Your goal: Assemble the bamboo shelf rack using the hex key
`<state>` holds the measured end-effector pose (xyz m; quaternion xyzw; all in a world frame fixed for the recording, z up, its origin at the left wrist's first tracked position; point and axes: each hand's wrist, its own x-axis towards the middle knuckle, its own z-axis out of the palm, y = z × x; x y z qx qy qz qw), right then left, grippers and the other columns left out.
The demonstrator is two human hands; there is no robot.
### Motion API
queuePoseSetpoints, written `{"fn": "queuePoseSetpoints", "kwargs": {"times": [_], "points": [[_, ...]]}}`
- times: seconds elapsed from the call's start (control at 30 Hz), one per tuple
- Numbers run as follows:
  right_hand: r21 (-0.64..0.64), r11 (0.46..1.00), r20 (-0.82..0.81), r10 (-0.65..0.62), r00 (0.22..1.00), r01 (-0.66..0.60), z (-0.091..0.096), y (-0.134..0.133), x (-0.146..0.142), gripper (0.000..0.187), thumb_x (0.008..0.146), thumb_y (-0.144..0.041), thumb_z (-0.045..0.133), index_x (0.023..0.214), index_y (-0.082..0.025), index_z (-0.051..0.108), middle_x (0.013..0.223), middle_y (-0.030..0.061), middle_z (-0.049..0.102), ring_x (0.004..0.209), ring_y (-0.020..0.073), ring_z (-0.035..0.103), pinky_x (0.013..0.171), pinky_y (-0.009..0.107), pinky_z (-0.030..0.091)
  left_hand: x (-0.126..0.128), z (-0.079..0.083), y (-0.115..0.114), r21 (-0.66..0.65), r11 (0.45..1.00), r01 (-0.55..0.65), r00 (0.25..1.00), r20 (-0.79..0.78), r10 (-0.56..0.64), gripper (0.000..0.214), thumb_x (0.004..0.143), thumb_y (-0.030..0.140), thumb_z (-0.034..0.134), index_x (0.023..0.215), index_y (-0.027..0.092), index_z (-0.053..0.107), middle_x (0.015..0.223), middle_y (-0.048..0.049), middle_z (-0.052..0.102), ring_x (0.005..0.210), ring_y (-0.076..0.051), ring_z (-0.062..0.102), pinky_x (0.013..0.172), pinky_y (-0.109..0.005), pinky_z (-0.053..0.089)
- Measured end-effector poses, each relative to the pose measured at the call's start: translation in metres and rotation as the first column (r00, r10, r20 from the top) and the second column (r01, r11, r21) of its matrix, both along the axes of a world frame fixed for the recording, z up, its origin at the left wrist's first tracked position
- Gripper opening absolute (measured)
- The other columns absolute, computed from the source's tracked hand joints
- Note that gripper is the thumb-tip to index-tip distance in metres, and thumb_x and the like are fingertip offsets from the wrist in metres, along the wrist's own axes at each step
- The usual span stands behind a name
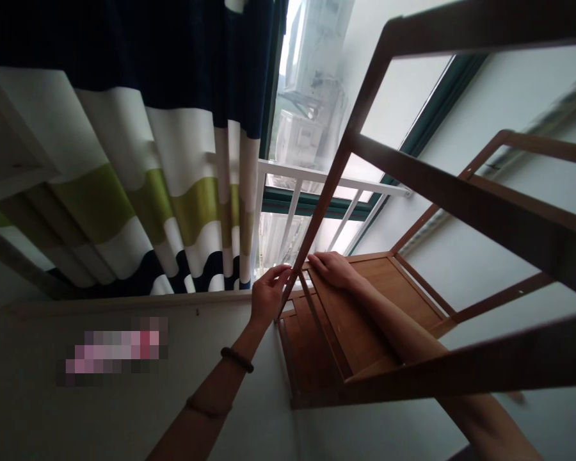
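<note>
A brown wooden shelf rack [345, 153] fills the right side, with a slim upright post and wooden shelf boards low down. Against the outer side of that post, my left hand [267, 294] has its thumb and fingers pinched together. Whatever sits between those fingertips is too small or hidden to make out. My right arm passes through the rack's frame. At its end my right hand [335, 269] lies over a shelf board [379, 288], fingers curled on its far edge near the post. Dark bands circle my left wrist and forearm.
Striped navy, white and green curtains [173, 186] hang at the left. Behind the rack is a window with a white railing [336, 180] and green frame. A pale wall [221, 346] lies below the sill, with a blurred pink patch [115, 351] on the left.
</note>
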<state>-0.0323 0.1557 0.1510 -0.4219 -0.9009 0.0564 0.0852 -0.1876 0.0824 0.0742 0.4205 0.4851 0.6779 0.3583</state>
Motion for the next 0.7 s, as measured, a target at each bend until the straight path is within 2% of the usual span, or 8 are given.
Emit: {"fn": "queuePoseSetpoints", "kwargs": {"times": [0.27,0.43,0.6,0.7], "points": [[-0.001,1.0,-0.008,-0.01,1.0,0.01,0.001,-0.002,-0.001,0.051,0.092,-0.046,0.022,0.073,-0.016,0.059,0.073,0.006,0.063,0.068,0.0132,0.054,0.061,0.023,0.029,0.004,-0.008,0.005,-0.016,0.999,-0.029,0.997,0.07,0.031,0.025,0.07,0.035,0.065,0.09,0.019,0.07,0.085,-0.0029,0.071,0.07,-0.015,0.063,0.065,-0.026,0.05],[-0.006,1.0,0.005,-0.021,1.0,0.021,0.001,-0.002,-0.001,0.052,0.092,-0.047,0.021,0.077,-0.016,0.061,0.076,0.0064,0.065,0.071,0.014,0.055,0.062,0.023,0.03,0.005,-0.007,0.007,0.035,0.999,-0.042,0.999,0.036,0.041,0.022,0.07,0.033,0.066,0.087,0.021,0.072,0.089,-0.0034,0.069,0.083,-0.018,0.062,0.075,-0.029,0.049],[-0.021,0.999,0.021,-0.047,0.999,0.047,0.004,-0.003,-0.002,0.054,0.092,-0.048,0.021,0.079,-0.016,0.062,0.078,0.007,0.065,0.072,0.0144,0.055,0.064,0.023,0.031,0.003,-0.009,0.008,0.053,0.998,0.023,0.999,0.047,-0.026,0.022,0.072,0.034,0.064,0.089,0.022,0.072,0.096,-0.004,0.066,0.096,-0.021,0.059,0.088,-0.031,0.044],[-0.021,0.999,0.021,-0.047,0.999,0.048,0.004,-0.002,-0.001,0.055,0.091,-0.05,0.02,0.079,-0.016,0.062,0.077,0.0068,0.065,0.072,0.0142,0.055,0.063,0.023,0.031,-0.001,-0.014,0.013,0.032,0.993,0.11,0.984,0.141,-0.113,0.026,0.072,0.037,0.064,0.09,0.019,0.072,0.098,-0.0061,0.067,0.098,-0.022,0.059,0.091,-0.034,0.043]]}}
